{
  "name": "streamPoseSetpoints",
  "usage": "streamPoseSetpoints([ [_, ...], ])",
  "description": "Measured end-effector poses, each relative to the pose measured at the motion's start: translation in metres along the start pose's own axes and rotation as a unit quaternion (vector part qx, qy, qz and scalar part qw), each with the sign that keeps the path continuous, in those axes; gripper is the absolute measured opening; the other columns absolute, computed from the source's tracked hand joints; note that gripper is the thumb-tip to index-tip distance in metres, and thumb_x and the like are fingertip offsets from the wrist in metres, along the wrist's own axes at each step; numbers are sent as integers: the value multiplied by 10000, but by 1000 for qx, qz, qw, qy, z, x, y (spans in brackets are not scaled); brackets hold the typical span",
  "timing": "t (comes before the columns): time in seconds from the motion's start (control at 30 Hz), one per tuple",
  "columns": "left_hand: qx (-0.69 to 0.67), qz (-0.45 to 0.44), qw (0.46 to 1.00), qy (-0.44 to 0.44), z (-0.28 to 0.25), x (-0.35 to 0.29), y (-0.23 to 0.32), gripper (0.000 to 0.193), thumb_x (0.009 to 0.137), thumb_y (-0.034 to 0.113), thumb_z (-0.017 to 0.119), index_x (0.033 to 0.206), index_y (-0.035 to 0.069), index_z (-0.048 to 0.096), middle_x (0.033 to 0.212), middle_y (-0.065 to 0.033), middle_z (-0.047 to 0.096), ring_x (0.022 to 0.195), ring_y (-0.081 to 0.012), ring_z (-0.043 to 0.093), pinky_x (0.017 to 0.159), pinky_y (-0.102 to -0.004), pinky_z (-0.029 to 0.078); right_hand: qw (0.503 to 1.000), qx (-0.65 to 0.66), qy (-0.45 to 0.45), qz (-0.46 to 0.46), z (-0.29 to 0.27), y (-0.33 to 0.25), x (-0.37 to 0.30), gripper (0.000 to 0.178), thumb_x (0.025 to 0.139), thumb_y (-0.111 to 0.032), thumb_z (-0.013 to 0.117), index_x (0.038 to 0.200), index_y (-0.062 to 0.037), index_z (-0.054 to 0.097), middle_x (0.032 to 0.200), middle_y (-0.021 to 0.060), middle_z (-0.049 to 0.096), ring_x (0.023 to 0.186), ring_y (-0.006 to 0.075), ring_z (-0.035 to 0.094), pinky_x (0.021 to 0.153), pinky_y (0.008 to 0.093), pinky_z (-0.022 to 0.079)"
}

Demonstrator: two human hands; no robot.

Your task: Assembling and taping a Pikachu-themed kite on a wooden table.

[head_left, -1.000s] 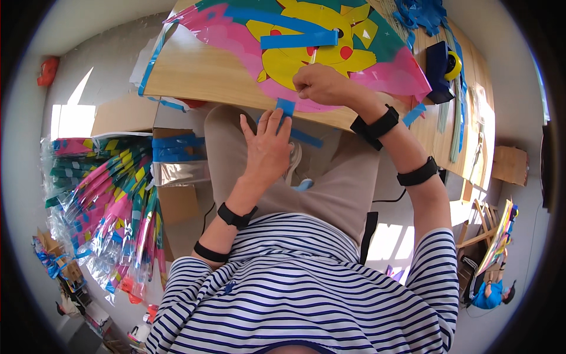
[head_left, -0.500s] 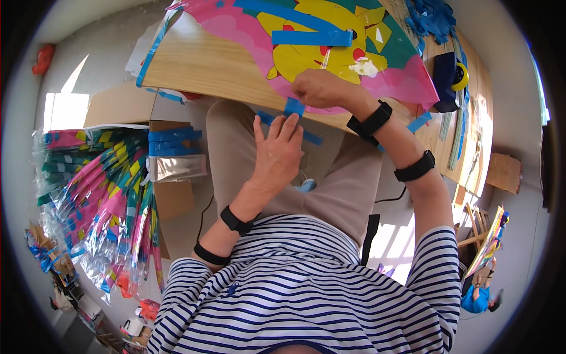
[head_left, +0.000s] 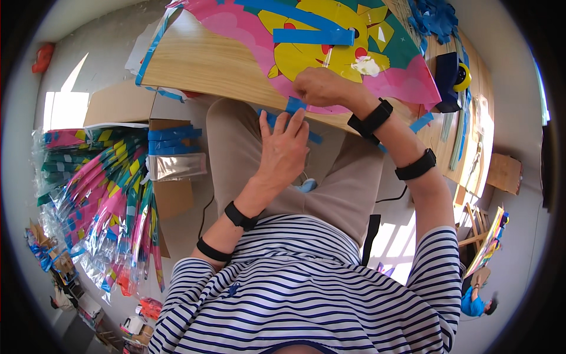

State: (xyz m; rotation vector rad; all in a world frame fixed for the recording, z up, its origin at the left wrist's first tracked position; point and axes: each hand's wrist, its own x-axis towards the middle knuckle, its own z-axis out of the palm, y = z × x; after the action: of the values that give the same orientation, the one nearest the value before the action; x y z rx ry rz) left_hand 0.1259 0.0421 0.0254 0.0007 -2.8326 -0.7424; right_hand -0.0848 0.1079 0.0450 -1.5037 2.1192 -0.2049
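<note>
Since the earlier frame, the left hand had shifted slightly rightward, toward the near edge of the pale wooden desk. Along that edge's right part lay a glossy pink, green and yellow plastic sheet, the right hand above it, fingers curled inward, any pinch hidden. Just below the edge, nearer the left hand, a long flat blue strip slanted down rightward behind loosely spread fingers, the thumb's grip impossible to tell.

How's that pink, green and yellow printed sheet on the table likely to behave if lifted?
The printed sheet looks thin, spread over the table, so it would probably be light and floppy when lifted. Bright glare suggests a glossy surface, perhaps slippery.
</note>
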Motion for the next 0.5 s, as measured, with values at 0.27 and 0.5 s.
streamPoseSetpoints([
  [0.27,12,0,1000,0,5,3,-1,471,718,120,775,1149,1,626,1414,-126,499,1242,-353,483,1069,-719,279,1000,-1,19,-13,5,5,0,90,730,-87,656,731,-3,624,794,209,634,824,415,608,686,491,472],
  [0.5,43,14,999,5,10,5,-3,462,675,138,798,1084,2,632,1395,-130,521,1206,-332,496,1094,-719,243,993,-106,30,48,0,-1,3,105,686,-146,687,733,-52,698,788,175,678,790,392,661,636,476,505],
])
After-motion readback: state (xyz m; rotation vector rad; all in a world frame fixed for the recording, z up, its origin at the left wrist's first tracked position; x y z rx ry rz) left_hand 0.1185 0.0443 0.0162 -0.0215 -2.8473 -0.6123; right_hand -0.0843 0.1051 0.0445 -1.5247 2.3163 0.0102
